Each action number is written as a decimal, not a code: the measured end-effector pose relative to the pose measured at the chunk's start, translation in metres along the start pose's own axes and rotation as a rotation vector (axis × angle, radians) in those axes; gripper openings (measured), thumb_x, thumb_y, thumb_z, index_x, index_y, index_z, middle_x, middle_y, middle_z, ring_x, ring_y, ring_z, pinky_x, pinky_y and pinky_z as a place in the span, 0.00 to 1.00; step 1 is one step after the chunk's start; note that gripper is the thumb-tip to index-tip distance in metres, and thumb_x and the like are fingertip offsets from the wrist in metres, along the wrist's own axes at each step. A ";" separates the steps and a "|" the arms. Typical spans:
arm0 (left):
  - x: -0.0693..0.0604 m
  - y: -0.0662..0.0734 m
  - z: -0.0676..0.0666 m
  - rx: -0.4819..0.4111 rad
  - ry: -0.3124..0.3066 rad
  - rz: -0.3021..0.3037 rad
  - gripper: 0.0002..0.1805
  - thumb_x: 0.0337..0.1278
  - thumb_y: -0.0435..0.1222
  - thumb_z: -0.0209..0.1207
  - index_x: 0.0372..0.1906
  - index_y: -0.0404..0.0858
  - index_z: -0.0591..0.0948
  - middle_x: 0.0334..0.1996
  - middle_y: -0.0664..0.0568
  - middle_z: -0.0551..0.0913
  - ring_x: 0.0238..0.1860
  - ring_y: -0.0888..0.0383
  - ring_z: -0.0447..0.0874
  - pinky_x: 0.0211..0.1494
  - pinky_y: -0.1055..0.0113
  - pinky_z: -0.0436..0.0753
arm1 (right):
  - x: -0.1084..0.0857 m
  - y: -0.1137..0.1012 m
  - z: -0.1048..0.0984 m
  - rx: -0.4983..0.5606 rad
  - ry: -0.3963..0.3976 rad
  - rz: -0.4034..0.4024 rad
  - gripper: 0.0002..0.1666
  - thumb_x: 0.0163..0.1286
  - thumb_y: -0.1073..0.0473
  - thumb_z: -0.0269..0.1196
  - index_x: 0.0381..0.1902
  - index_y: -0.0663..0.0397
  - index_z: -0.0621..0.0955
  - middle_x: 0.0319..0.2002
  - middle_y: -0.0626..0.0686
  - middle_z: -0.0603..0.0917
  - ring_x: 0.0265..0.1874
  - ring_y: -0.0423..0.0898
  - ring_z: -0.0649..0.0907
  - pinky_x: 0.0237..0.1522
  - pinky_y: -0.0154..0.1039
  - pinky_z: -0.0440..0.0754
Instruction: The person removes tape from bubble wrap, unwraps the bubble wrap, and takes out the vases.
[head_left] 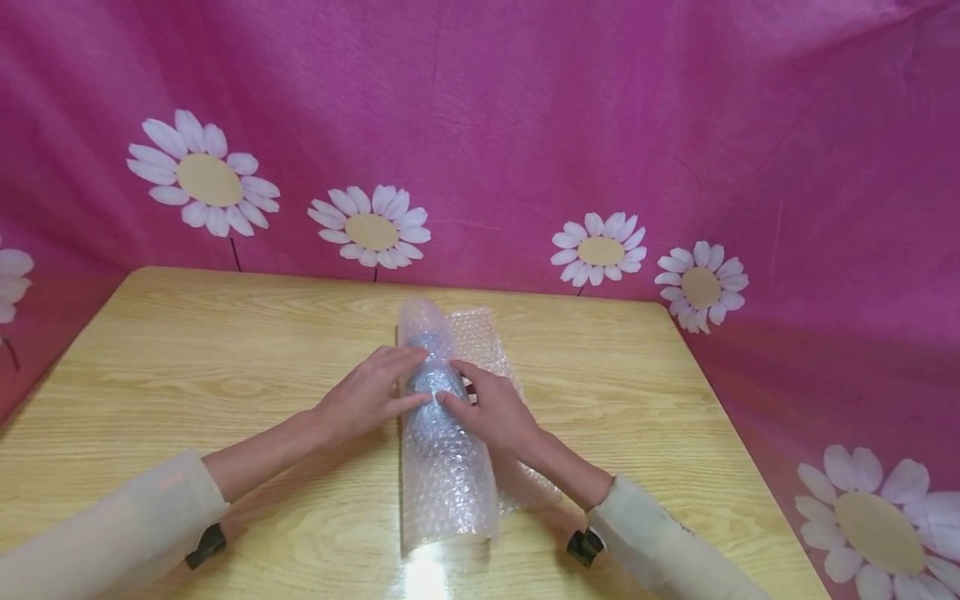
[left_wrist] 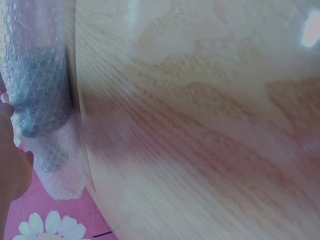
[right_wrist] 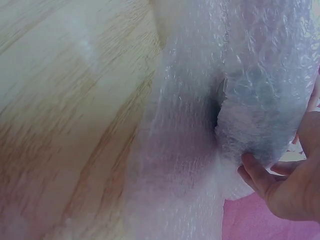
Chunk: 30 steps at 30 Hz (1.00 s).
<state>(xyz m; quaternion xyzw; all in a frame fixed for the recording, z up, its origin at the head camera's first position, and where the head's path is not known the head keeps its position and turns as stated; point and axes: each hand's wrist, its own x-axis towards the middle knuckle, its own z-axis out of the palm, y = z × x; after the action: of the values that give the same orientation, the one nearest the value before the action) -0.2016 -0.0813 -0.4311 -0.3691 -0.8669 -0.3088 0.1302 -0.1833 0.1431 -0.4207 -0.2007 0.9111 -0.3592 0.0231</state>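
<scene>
A long roll of bubble wrap [head_left: 450, 483] lies lengthwise on the table, wound around a blue-grey object [left_wrist: 42, 90]. The layers blur that object; it looks rounded with a narrower far end, bottle-like, but its kind cannot be told. My left hand [head_left: 375, 387] rests on the roll's left side, fingers and thumb fairly straight on its top. From the right, my right hand [head_left: 491, 408] holds the roll, thumb on top and fingers bent against its side. In the right wrist view, fingertips [right_wrist: 250, 162] touch the wrap near the far end of the object.
A loose flat stretch of bubble wrap [head_left: 480, 333] spreads out to the right, partly under my right hand. The wooden table [head_left: 225, 333] has a glossy top with a light reflection near its front. Pink cloth [head_left: 487, 125] with white flowers hangs behind and beside it.
</scene>
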 end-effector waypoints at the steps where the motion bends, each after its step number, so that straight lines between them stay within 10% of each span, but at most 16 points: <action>1: 0.000 0.000 0.000 0.000 0.000 -0.009 0.33 0.58 0.42 0.70 0.64 0.28 0.76 0.62 0.37 0.77 0.62 0.43 0.74 0.63 0.50 0.76 | 0.000 0.000 0.001 -0.001 0.001 0.000 0.35 0.72 0.48 0.62 0.71 0.58 0.71 0.57 0.58 0.82 0.47 0.49 0.85 0.41 0.37 0.85; 13: -0.005 -0.001 0.001 -0.076 -0.005 -0.081 0.30 0.59 0.41 0.69 0.62 0.27 0.77 0.61 0.38 0.78 0.62 0.41 0.75 0.63 0.49 0.76 | 0.000 0.000 -0.003 0.012 0.027 -0.036 0.25 0.79 0.56 0.51 0.69 0.57 0.74 0.60 0.55 0.81 0.54 0.48 0.81 0.55 0.47 0.80; 30: -0.008 -0.001 0.003 -0.189 -0.022 -0.151 0.28 0.62 0.39 0.67 0.64 0.31 0.77 0.63 0.41 0.78 0.66 0.41 0.71 0.65 0.46 0.73 | 0.004 -0.001 -0.007 0.066 -0.054 -0.024 0.27 0.75 0.60 0.56 0.70 0.58 0.71 0.65 0.56 0.76 0.50 0.50 0.84 0.46 0.39 0.84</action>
<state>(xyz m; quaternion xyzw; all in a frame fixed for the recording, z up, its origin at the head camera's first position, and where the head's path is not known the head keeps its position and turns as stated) -0.1966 -0.0843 -0.4371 -0.3166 -0.8606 -0.3942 0.0615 -0.1877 0.1452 -0.4143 -0.2206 0.8953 -0.3837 0.0499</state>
